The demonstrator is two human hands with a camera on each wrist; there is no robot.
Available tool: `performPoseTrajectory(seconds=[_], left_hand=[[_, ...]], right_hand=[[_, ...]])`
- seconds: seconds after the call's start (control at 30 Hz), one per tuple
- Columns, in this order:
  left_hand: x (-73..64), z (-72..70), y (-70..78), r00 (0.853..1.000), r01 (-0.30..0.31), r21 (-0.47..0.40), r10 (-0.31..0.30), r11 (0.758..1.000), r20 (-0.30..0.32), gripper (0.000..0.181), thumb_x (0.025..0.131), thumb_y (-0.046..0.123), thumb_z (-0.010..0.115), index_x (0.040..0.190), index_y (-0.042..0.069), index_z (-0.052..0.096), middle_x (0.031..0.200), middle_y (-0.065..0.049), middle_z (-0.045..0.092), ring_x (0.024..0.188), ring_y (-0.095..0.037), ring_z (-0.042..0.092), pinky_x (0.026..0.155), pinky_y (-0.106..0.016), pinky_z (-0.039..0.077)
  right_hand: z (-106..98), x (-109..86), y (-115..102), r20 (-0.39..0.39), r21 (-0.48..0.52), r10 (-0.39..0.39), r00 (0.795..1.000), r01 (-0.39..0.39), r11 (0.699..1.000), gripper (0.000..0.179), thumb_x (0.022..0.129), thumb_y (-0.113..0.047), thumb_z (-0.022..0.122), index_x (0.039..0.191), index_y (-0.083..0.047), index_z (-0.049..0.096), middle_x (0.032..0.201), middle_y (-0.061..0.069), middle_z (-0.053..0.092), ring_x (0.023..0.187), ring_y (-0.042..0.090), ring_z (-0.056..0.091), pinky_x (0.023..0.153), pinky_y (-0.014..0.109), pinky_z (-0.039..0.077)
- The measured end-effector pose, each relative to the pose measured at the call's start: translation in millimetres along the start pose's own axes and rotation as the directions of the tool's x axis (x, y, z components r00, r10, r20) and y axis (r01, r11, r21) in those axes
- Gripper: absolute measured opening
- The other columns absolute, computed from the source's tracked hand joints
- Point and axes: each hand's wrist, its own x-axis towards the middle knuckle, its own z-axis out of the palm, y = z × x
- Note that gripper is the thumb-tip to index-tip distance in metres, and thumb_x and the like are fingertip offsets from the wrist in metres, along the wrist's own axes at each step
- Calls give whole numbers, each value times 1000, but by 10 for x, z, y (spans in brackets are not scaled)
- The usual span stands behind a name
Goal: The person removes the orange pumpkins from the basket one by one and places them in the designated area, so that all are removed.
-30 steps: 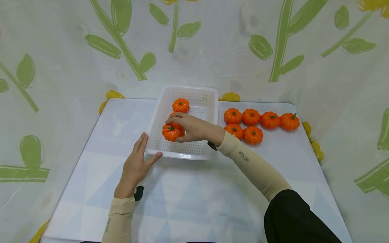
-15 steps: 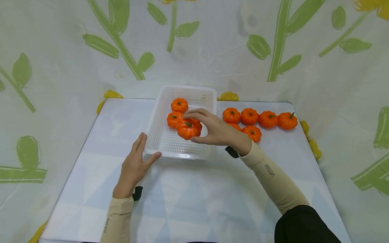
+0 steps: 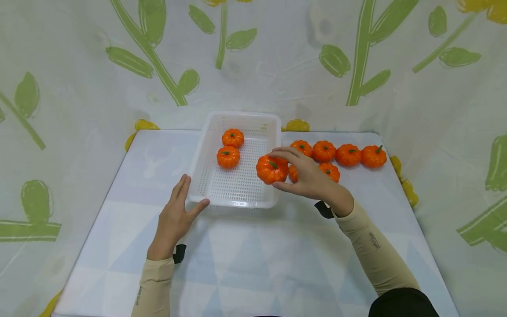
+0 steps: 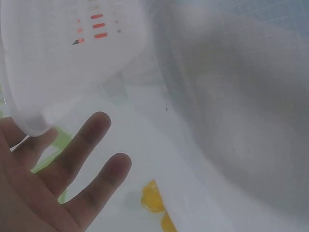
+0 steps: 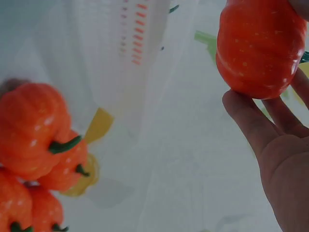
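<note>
My right hand [image 3: 306, 178] grips a small orange pumpkin [image 3: 272, 170] with a green stem, held up over the right rim of the white plastic basket [image 3: 237, 203]. Seen from the right wrist, the held pumpkin [image 5: 260, 48] sits between thumb and fingertips. My left hand [image 3: 174, 220] rests at the basket's near left corner, its thumb by the front rim. Its fingers [image 4: 79, 145] are stretched out and spread beside the basket wall [image 4: 58, 58]. Inside the basket, two pumpkins, a rear one [image 3: 233, 138] and a nearer one [image 3: 228, 157], stand toward the left side.
Several more pumpkins [image 3: 348, 155] stand on the table right of the basket, in a back row and a shorter front row. My right hand partly hides the front ones. The pale patterned tabletop [image 3: 237, 255] stretches toward me. A leaf-printed cloth [image 3: 277, 66] hangs behind.
My right hand has lifted the pumpkin from inside the basket and carried it rightward to the right rim. The two pumpkins left inside are now uncovered. My left hand has stayed put.
</note>
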Motion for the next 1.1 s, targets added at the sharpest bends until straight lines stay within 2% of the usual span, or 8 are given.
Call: performPoseTrajectory(seconds=[0.17,0.33,0.57,0.73,0.93,1.1], left_hand=[[-8,2,-20,1000,1,3,-1,1000,5,101,91,65,63,164,17,13,170,-2,12,147,-41,30,107,-65,37],[-10,0,-32,1000,5,-3,-5,1000,8,100,91,64,64,164,18,13,170,-1,11,148,-40,29,107,-66,36],[-5,5,-20,1000,11,-14,-11,1000,11,101,91,66,63,165,20,11,170,0,10,149,-40,28,107,-66,36],[-12,1,-14,1000,18,-15,-18,1000,15,102,91,67,62,165,20,11,170,-1,10,148,-41,28,108,-66,36],[-13,-1,-28,1000,16,-22,-16,1000,14,101,91,66,62,165,21,10,170,0,10,148,-40,29,107,-66,36],[-7,2,-21,1000,19,-20,-19,1000,21,101,91,66,62,165,21,10,170,1,9,148,-40,29,107,-66,36]], right_hand=[[-58,-188,141,-37,-13,81,996,-81,997,67,83,-31,86,143,-21,56,148,-3,49,138,20,44,109,50,44],[-92,-351,259,-69,-29,122,990,-124,992,69,82,-32,87,143,-22,55,147,-2,50,136,22,46,107,52,45],[-88,-553,392,-79,-29,184,980,-187,982,67,84,-29,86,142,-17,55,147,3,51,134,25,47,107,53,45],[-29,-693,491,-92,-43,209,974,-213,976,67,83,-27,87,140,-13,56,146,6,51,136,26,46,107,51,45],[91,-821,600,-94,-46,240,966,-245,968,70,80,-23,89,141,-13,56,145,10,52,139,31,43,110,56,41],[207,-916,650,-99,-40,227,969,-231,972,70,79,-17,89,140,-10,55,142,9,54,126,28,51,100,50,50]])
